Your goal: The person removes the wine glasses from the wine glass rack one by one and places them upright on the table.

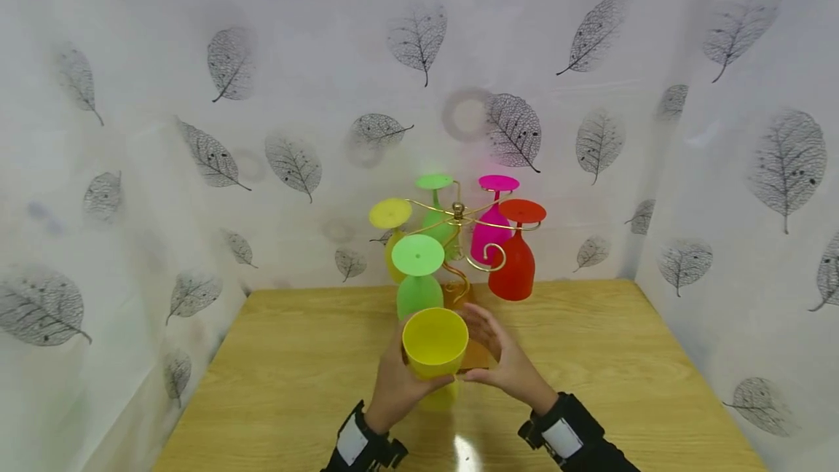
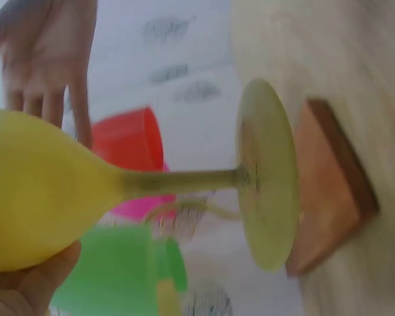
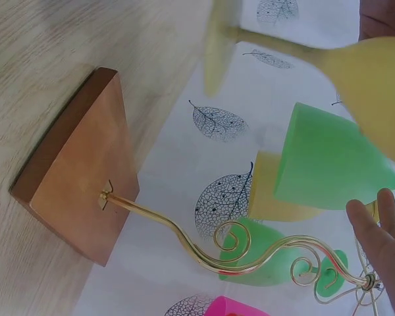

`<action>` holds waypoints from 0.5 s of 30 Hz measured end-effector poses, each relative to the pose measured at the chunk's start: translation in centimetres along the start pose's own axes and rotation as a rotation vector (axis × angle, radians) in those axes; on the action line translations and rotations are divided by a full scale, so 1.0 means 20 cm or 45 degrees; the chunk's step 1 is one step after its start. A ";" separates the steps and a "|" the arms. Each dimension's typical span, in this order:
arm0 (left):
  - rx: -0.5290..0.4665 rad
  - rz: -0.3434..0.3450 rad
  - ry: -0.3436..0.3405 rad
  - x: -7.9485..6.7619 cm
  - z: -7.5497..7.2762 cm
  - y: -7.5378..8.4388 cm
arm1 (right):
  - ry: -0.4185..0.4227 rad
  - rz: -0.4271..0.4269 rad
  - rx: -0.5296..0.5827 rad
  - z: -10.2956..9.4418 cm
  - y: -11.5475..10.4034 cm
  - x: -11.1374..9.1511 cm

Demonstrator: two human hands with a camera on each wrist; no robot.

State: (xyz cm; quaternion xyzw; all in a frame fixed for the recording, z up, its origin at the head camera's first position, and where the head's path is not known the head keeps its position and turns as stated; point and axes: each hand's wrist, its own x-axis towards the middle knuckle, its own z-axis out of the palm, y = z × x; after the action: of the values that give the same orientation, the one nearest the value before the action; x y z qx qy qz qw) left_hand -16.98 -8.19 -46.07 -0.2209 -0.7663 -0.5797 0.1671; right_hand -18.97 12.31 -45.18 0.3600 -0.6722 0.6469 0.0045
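A yellow goblet (image 1: pixel 435 344) is held upright, its bowl opening upward, near the middle front of the table. My left hand (image 1: pixel 395 382) grips the bowl from the left, fingers and thumb round it. On the other side my right hand (image 1: pixel 510 364) is spread with fingers loosely bent; the right wrist view shows its fingers (image 3: pixel 382 224) apart from the bowl. The goblet's stem and round foot (image 2: pixel 270 178) hang free above the table. Just behind stands a gold wire goblet rack (image 1: pixel 458 214) on a wooden base (image 3: pixel 85 171).
Upside down on the rack hang a near green goblet (image 1: pixel 419 290), a yellow one (image 1: pixel 391 214), a far green one (image 1: pixel 435 181), a pink one (image 1: pixel 490 235) and a red one (image 1: pixel 514 268). Leaf-patterned sheeting (image 1: pixel 341 57) encloses the wooden table (image 1: pixel 282 370) behind and at the sides.
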 end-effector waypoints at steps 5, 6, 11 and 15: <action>0.055 0.058 0.076 0.05 -0.17 -0.01 | 0.030 -0.034 0.023 -0.03 0.00 0.00; 0.058 0.058 0.082 0.06 -0.20 -0.02 | 0.031 -0.048 0.024 -0.03 0.01 -0.01; 0.093 0.070 0.132 0.09 -0.34 -0.02 | 0.023 -0.078 0.052 -0.05 0.03 -0.02; 0.148 0.013 0.222 0.13 -0.44 -0.13 | 0.027 -0.052 0.081 -0.06 0.04 -0.03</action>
State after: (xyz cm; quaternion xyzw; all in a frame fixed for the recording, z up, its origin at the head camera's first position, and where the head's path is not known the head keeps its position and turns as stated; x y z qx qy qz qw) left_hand -20.58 -16.86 -44.36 -0.1635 -0.7801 -0.5504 0.2486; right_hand -19.55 13.61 -45.89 0.3667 -0.6438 0.6715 0.0135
